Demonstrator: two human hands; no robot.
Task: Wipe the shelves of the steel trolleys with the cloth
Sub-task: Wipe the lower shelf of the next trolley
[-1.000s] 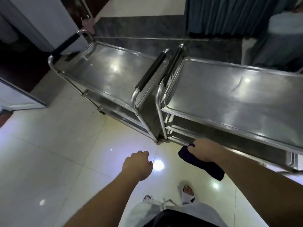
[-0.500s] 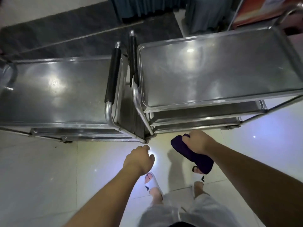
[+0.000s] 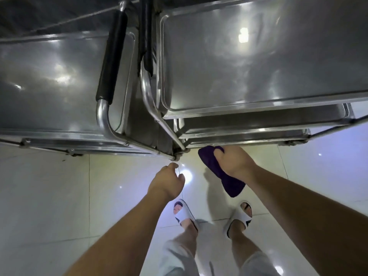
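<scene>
My right hand [image 3: 234, 163] grips the purple cloth [image 3: 217, 171] at the right trolley [image 3: 258, 112]'s lower shelves; my left hand [image 3: 166, 183] hangs loosely curled, empty. Best to spread the cloth flat before long, overlapping strokes.

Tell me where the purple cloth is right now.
In the head view the purple cloth is gripped in the right hand, right of centre, just in front of the right trolley's lowest shelf, above the floor.

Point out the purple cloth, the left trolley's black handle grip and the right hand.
purple cloth [image 3: 232, 183]: head view, hanging end.
black handle grip [image 3: 111, 56]: head view, middle of sleeve.
right hand [image 3: 234, 161]: head view, back of hand.
</scene>
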